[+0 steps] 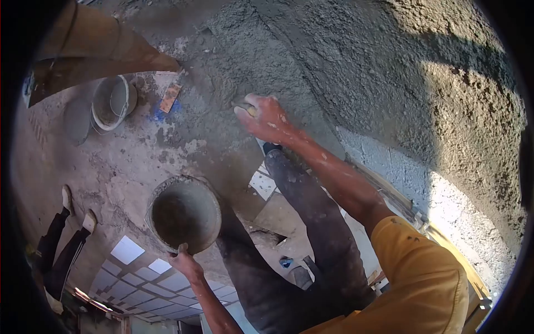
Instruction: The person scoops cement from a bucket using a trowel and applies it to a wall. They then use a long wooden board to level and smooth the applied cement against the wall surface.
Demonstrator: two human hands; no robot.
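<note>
My left hand (186,263) grips the near rim of a mortar-caked bucket (209,214), thumb over the edge. The bucket tilts toward me, and grey mortar (178,217) coats its inside. My right hand (266,118), smeared with mortar, is closed around the yellowish handle of what looks like a trowel (252,111). Its blade is mostly hidden against the grey surface. That hand is at the wet, rough mortar (261,61) spread over the wall ahead of me.
A second bucket (132,99) stands at the upper left, beside a reddish flat piece (170,98). Another person's legs (55,245) show at far left. White tiles (128,250) lie lower left. Pale uncoated blocks (384,158) run below the mortar. A brown shape (100,55) fills the upper left.
</note>
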